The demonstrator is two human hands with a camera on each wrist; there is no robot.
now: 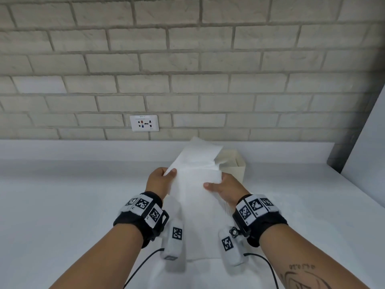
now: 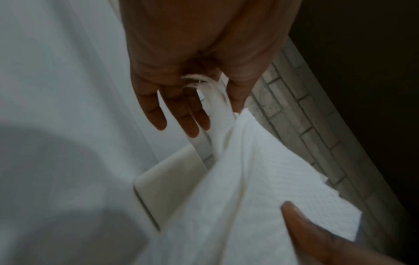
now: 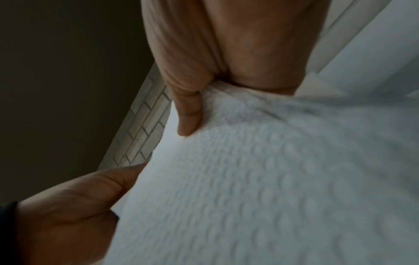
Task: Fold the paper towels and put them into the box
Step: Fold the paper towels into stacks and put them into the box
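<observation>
A long white paper towel (image 1: 195, 188) hangs between my two hands above the white counter (image 1: 62, 195); its far end lifts toward the wall. My left hand (image 1: 164, 176) pinches its left edge, thumb on top. My right hand (image 1: 216, 184) pinches the right edge the same way. A cream box (image 1: 235, 163) stands open just behind the towel, partly hidden by it. In the left wrist view the towel (image 2: 260, 188) runs between thumb and fingers of my left hand (image 2: 211, 107), with the box (image 2: 170, 188) below. The right wrist view shows my right hand (image 3: 204, 107) gripping the embossed towel (image 3: 272, 179).
A brick wall (image 1: 187, 59) with a white socket plate (image 1: 144, 123) rises behind the counter. A white panel (image 1: 366, 142) stands at the right end. Black cables (image 1: 141, 265) trail from the wrist units near the front edge.
</observation>
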